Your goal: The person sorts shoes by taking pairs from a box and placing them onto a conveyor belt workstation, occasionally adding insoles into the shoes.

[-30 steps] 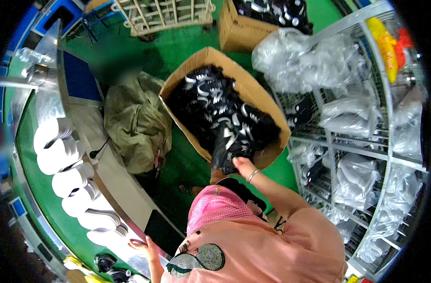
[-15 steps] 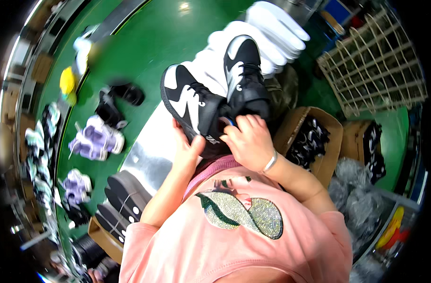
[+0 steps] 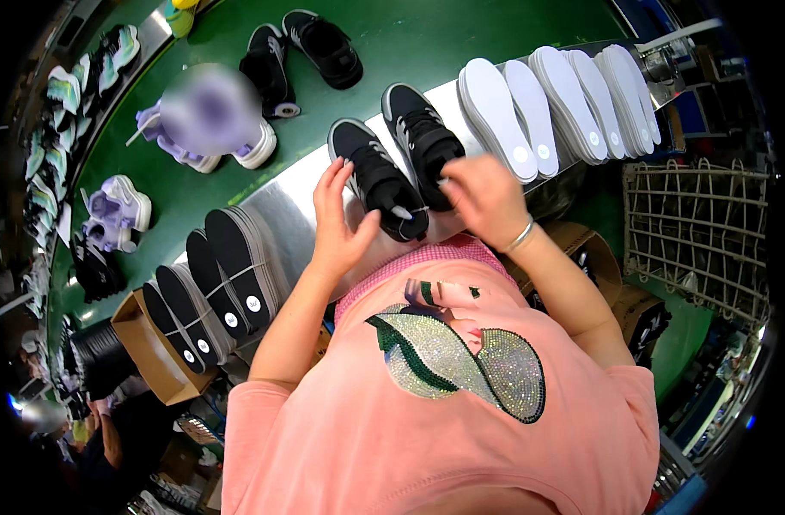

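A pair of black sneakers with grey trim stands side by side on a metal ledge in front of me, toes pointing away. By the outer side of the left sneaker (image 3: 368, 172) is my left hand (image 3: 337, 225), open, its fingers spread and fingertips close to the upper. My right hand (image 3: 489, 202) is at the collar of the right sneaker (image 3: 422, 137), fingers bent and fingertips together; what they pinch, if anything, is hidden. A thin pale loop (image 3: 405, 212) shows at the left sneaker's heel.
White insole stacks (image 3: 504, 112) line the ledge at right; banded black insoles (image 3: 238, 266) lie at left beside a cardboard box (image 3: 156, 352). On the green surface (image 3: 461, 34) are black shoes (image 3: 324, 47) and purple sneakers (image 3: 118, 210). A wire basket (image 3: 697, 232) stands right.
The sneakers, earlier held up close in both hands, now stand lower on the ledge. My left hand has let go of the left sneaker and spread its fingers. The view has turned.
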`<move>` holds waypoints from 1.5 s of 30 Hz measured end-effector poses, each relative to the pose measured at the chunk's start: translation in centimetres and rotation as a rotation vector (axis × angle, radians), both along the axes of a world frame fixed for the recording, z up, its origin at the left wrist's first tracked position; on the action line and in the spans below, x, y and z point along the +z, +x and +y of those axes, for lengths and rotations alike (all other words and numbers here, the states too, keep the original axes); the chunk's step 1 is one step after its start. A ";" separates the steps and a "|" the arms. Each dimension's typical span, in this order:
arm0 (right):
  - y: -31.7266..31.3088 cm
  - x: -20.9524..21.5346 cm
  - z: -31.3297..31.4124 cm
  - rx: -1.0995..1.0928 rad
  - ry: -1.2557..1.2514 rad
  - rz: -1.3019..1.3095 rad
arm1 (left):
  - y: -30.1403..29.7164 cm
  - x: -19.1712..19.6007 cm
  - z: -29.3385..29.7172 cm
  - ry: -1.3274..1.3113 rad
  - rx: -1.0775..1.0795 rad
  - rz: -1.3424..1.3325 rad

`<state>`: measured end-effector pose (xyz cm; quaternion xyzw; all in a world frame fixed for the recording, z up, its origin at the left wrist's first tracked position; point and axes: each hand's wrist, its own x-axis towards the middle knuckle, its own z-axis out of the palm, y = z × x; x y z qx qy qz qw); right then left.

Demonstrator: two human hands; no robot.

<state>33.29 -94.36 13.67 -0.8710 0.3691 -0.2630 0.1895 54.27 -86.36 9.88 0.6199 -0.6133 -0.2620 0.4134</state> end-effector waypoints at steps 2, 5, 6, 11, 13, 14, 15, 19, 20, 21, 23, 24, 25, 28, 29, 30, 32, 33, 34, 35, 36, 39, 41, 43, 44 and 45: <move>-0.2 0.5 -2.0 -0.022 -0.034 0.028 | -0.3 0.1 -0.4 -0.101 -0.038 -0.226; -0.3 -1.8 -4.5 0.149 -0.102 0.087 | -1.0 0.1 -1.6 -0.138 -0.105 -0.330; -0.1 -2.3 -5.1 0.204 -0.117 0.100 | -1.0 0.1 -2.0 -0.158 -0.120 -0.323; 1.5 -1.5 -8.1 0.185 0.038 0.180 | -1.1 0.2 -4.1 -0.209 -0.068 -0.325; 2.0 -1.4 -9.9 0.185 0.401 0.113 | -0.6 0.4 -5.6 -0.140 0.017 -0.279; 2.0 -1.3 -11.0 0.179 0.580 0.077 | -0.4 0.7 -6.6 -0.072 0.029 -0.227; 2.2 -1.2 -11.8 0.194 0.652 0.080 | -0.2 1.1 -7.5 -0.065 0.022 -0.206; 3.2 -0.3 -13.4 0.149 0.859 0.174 | 1.4 1.9 -10.6 0.161 -0.003 -0.058; 3.2 -0.4 -13.4 0.144 0.871 0.169 | 1.5 2.0 -11.0 0.181 -0.018 -0.042; 3.1 -0.3 -13.4 0.141 0.883 0.166 | 1.7 2.3 -11.3 0.202 -0.032 -0.025; 2.8 -0.5 -13.5 0.125 0.900 0.162 | 1.8 2.4 -11.9 0.248 -0.061 0.028; 2.6 -0.6 -13.4 0.148 0.850 0.162 | 1.7 2.5 -11.8 0.265 -0.062 0.048; 2.4 -0.6 -13.2 0.170 0.798 0.161 | 1.7 2.6 -11.8 0.281 -0.064 0.069; 1.5 -1.1 -11.2 0.175 0.693 0.044 | 1.4 2.1 -11.1 0.224 -0.032 0.082; 0.9 -1.4 -9.9 0.160 0.390 0.080 | 0.9 1.6 -10.4 0.178 -0.020 0.080; 0.4 -1.5 -8.4 0.149 0.086 0.113 | 0.4 1.2 -9.6 0.130 -0.003 0.078; 0.6 1.0 -4.5 0.025 -0.163 0.161 | -0.9 -0.2 -6.9 -0.063 -0.023 -0.067; 0.3 0.6 -2.8 -0.034 -0.057 0.189 | -1.7 -0.7 -5.7 -0.127 -0.028 -0.068; 0.0 -0.1 -1.5 -0.097 0.050 0.217 | -2.5 -1.0 -4.8 -0.191 -0.037 -0.069; 0.2 -0.3 -0.7 -0.103 0.104 0.338 | -3.4 -0.8 -4.3 -0.213 0.014 -0.074; 0.7 -0.5 -0.3 -0.108 0.160 0.458 | -4.1 -0.6 -4.2 -0.234 0.066 -0.080; 2.2 -1.7 -1.3 -0.105 0.120 0.682 | -4.9 -0.3 -5.4 -0.253 -0.008 -0.049; 3.0 -2.1 -2.3 -0.115 0.158 0.691 | -5.1 0.3 -6.1 -0.288 -0.038 -0.052; 3.4 -2.2 -3.3 -0.091 0.236 0.682 | -4.4 0.8 -6.1 -0.240 0.031 -0.014; 3.3 -2.2 -4.3 -0.104 0.223 0.668 | -3.9 1.2 -6.1 -0.229 0.080 -0.015; 3.5 -2.1 -5.5 -0.134 0.186 0.651 | -3.3 1.0 -5.9 -0.213 0.125 -0.023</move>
